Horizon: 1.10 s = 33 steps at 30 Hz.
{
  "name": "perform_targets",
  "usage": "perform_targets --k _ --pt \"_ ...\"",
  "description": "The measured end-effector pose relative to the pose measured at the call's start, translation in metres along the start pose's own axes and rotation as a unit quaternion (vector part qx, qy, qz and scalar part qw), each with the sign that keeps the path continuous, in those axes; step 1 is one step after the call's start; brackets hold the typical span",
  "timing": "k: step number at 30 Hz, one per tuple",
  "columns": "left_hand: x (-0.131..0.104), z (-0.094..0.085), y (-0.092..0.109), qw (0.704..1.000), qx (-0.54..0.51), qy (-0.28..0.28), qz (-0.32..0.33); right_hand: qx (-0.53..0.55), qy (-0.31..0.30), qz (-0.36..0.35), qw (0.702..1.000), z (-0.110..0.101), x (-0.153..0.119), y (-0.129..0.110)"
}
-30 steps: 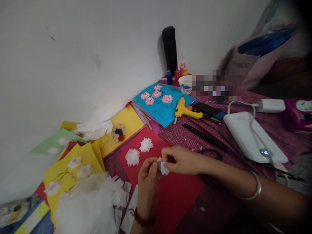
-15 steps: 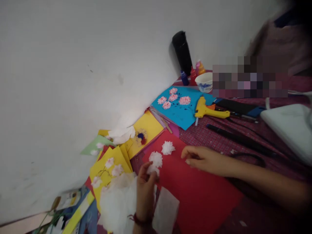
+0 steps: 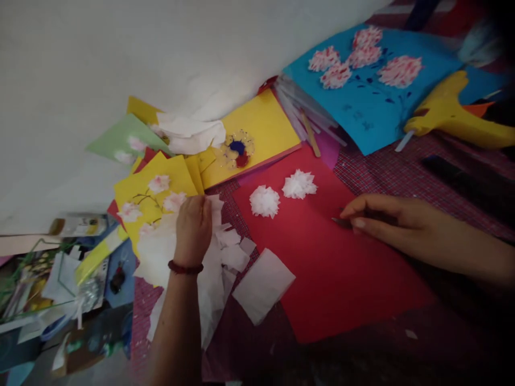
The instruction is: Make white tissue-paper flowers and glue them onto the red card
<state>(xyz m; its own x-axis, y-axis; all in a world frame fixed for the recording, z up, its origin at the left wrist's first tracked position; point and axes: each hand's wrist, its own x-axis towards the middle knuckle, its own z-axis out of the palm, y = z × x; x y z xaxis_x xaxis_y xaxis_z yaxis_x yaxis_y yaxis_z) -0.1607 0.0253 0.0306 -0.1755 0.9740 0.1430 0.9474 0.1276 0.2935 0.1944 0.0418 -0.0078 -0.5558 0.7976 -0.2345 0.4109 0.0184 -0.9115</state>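
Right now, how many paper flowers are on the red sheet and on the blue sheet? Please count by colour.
White flowers on the red sheet: 2
Pink-and-white flowers on the blue sheet: 5
Total: 7

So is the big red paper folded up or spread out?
Spread out: the red paper lies flat, with two white puffy flowers sitting on it.

Pale wall (image 3: 120, 64) (a bit dim) behind table (image 3: 426, 185) with checked dark-red cloth.
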Motion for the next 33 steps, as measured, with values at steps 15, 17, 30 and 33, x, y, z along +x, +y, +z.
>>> perform_targets --k 15,17,30,33 --pt "-0.088 -0.015 0.020 0.998 -0.033 0.043 0.014 -0.053 0.014 -0.082 0.995 0.009 0.001 0.007" --pt "-0.090 -0.022 0.019 0.998 -0.024 0.055 0.015 -0.055 0.017 -0.094 0.994 0.010 0.002 0.006" --pt "-0.147 0.014 0.049 0.988 -0.043 -0.144 0.024 -0.132 -0.002 -0.132 0.982 0.014 -0.012 -0.004" --pt "-0.145 0.017 0.048 0.988 -0.050 -0.142 0.020 -0.143 -0.008 -0.144 0.979 0.015 -0.014 -0.003"
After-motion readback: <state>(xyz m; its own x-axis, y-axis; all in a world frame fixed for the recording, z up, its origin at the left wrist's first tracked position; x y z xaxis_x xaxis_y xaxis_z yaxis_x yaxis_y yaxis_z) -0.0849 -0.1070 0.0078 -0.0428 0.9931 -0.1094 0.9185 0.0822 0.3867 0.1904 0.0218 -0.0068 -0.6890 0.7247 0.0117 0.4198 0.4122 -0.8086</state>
